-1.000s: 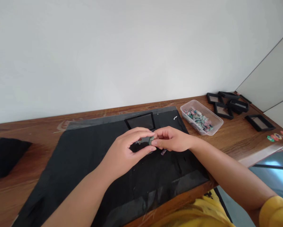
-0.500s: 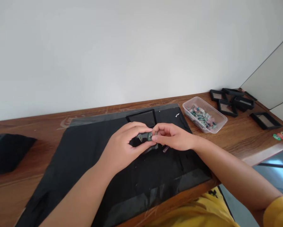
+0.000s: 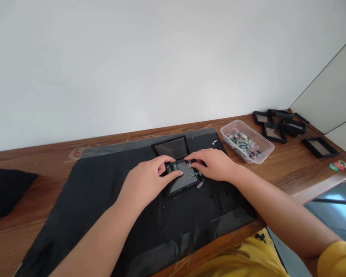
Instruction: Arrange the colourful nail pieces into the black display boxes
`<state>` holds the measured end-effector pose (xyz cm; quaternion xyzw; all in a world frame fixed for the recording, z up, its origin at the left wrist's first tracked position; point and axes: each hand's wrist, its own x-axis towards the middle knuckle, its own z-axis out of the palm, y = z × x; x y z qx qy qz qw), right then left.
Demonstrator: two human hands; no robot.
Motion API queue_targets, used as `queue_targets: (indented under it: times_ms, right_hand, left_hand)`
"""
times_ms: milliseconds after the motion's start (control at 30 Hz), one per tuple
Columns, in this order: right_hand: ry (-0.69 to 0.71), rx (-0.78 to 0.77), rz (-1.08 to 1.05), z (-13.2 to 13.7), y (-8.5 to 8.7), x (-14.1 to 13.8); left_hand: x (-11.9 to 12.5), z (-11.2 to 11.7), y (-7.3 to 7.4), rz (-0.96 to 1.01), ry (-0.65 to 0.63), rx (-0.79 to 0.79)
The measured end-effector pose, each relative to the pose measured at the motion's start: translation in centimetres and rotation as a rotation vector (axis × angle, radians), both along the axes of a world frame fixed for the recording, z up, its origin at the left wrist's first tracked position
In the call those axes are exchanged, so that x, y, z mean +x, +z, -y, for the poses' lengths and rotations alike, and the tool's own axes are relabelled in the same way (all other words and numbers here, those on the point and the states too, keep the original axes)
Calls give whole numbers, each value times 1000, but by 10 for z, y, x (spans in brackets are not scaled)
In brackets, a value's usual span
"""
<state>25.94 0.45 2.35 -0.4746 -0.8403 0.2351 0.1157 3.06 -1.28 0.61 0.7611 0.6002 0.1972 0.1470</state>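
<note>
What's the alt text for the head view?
The left hand curves around a green piece and the right hand pinches a small clear piece, over an open black case on a black mat. To the right sits a clear tub of colored pieces.

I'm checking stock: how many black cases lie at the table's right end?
5 visible: four clustered, the left case, back case, front case and right case; a separate case lies apart to their right. More may be hidden beneath.
</note>
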Motion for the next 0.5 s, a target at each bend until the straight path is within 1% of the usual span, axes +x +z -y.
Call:
queue_targets:
  times_ms: [133, 267, 433, 500]
  right_hand:
    - [-13, -33, 22, -2, 0, -1]
    - [-31, -29, 41, -2, 2, -2]
    - [-44, -26, 20, -3, 0, -5]
    - [-48, -37, 9, -4, -1, -6]
  left_hand:
    - [0, -1, -2, -1, 2, 10]
    - [1, 0, -2, -14, -11, 34]
    - [3, 3, 1, -2, -73, 117]
    - [2, 3, 2, 0, -78, 146]
